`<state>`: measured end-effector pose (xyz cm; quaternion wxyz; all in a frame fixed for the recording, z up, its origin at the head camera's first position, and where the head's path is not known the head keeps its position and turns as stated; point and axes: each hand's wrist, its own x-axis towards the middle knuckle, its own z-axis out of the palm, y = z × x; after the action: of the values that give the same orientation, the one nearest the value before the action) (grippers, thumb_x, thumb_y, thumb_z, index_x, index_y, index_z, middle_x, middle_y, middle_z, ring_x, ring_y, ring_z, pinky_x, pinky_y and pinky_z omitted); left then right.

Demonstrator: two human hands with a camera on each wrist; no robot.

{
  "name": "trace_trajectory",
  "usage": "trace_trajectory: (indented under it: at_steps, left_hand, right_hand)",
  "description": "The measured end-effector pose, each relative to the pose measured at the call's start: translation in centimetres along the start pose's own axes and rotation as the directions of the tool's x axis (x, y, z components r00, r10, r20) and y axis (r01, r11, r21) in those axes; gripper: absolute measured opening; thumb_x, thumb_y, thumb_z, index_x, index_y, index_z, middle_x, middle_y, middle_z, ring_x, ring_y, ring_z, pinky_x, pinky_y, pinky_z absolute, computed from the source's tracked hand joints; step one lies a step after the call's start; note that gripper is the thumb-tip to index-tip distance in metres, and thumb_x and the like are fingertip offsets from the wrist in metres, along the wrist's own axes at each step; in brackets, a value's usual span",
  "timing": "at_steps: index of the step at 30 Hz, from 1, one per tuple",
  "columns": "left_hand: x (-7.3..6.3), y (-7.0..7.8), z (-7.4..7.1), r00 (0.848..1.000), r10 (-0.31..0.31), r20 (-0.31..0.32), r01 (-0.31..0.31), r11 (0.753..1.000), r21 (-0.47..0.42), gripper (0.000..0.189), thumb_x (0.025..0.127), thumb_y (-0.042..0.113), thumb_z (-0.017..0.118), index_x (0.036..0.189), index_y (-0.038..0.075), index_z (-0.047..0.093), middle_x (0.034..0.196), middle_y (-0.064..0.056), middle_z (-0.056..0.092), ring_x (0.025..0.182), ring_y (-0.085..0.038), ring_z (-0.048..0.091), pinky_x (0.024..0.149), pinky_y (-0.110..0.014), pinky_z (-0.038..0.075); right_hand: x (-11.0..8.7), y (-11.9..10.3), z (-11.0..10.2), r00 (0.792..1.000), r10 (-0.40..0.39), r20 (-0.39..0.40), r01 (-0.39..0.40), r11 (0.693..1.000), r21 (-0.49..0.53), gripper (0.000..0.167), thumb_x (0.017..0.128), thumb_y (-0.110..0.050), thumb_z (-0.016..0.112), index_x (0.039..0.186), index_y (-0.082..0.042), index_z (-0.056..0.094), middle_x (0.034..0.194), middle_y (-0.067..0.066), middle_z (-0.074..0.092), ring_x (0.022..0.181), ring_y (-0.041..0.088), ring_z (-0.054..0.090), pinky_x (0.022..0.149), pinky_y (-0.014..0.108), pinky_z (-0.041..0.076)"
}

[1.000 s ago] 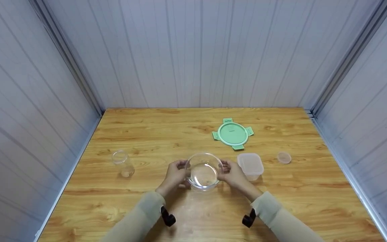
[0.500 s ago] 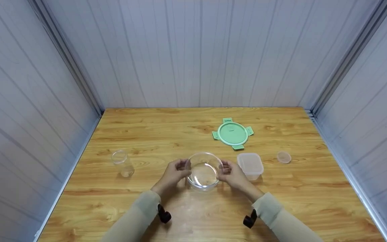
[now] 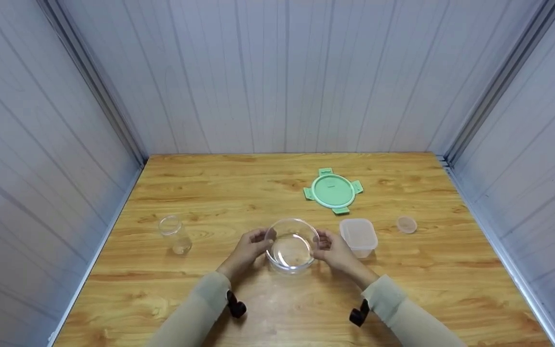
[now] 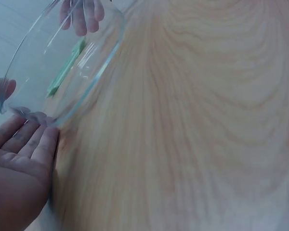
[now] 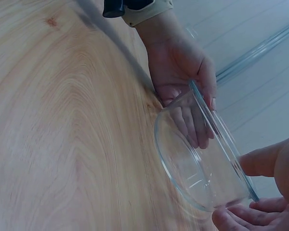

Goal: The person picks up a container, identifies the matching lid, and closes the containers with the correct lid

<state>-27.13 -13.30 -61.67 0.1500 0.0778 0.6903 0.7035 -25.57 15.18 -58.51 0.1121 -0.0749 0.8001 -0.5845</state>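
Observation:
A clear round glass bowl (image 3: 292,248) is between my two hands at the front middle of the wooden table. My left hand (image 3: 246,249) grips its left side, the thumb at the rim and the fingers along the outer wall, as the left wrist view shows. On the opposite side my right hand (image 3: 335,250) holds the bowl the same way, thumb at the rim. In the right wrist view the glass wall (image 5: 183,159) stands close over the wood, and the left hand's fingers show through it. Nothing is seen inside the bowl.
Right of the bowl stands a square translucent plastic container (image 3: 358,236), close to my right hand. A small round translucent lid (image 3: 406,224) lies farther right. Behind is a green round lid (image 3: 333,191) with side flaps. A clear glass jar (image 3: 176,235) is at the left.
My left wrist and forearm have shifted slightly left, and the left thumb and fingers have changed position on the bowl's side. The bowl and right hand have hardly moved.

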Motion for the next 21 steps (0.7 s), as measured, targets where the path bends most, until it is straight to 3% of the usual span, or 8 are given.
trace_trajectory:
  at_steps: [8, 14, 21]
  left_hand:
    - [0.1, -0.2, 0.0, 1.000, -0.015, -0.004, 0.015, 1.000, -0.011, 0.047, 0.106, 0.011, 0.063, 0.146, -0.013, 0.057, 0.148, -0.031, 0.063, 0.141, -0.039, 0.060, 0.116, -0.033, 0.053]
    - [0.2, -0.5, 0.1, 1.000, 0.006, -0.026, -0.006, 1.000, 0.014, 0.044, 0.105, 0.010, 0.063, 0.143, -0.013, 0.059, 0.147, -0.031, 0.063, 0.140, -0.039, 0.061, 0.117, -0.036, 0.053]
    - [0.2, -0.4, 0.1, 0.999, -0.004, -0.035, 0.005, 1.000, 0.021, 0.044, 0.105, 0.009, 0.064, 0.143, -0.012, 0.060, 0.148, -0.030, 0.063, 0.140, -0.038, 0.061, 0.118, -0.039, 0.052]
  right_hand:
    - [-0.3, -0.4, -0.2, 1.000, 0.005, 0.025, -0.004, 0.999, -0.042, 0.064, 0.091, 0.002, 0.076, 0.146, 0.020, 0.050, 0.134, 0.031, 0.064, 0.125, 0.043, 0.065, 0.109, 0.047, 0.057]
    - [-0.4, -0.9, 0.0, 0.999, 0.000, -0.032, -0.004, 0.992, -0.130, 0.065, 0.089, 0.000, 0.081, 0.145, 0.018, 0.053, 0.132, 0.030, 0.067, 0.121, 0.041, 0.068, 0.107, 0.050, 0.058]
    - [-0.4, -1.8, -0.4, 0.999, -0.021, -0.044, 0.013, 0.983, -0.183, 0.068, 0.091, -0.002, 0.081, 0.147, 0.019, 0.050, 0.139, 0.034, 0.065, 0.129, 0.050, 0.066, 0.112, 0.056, 0.055]
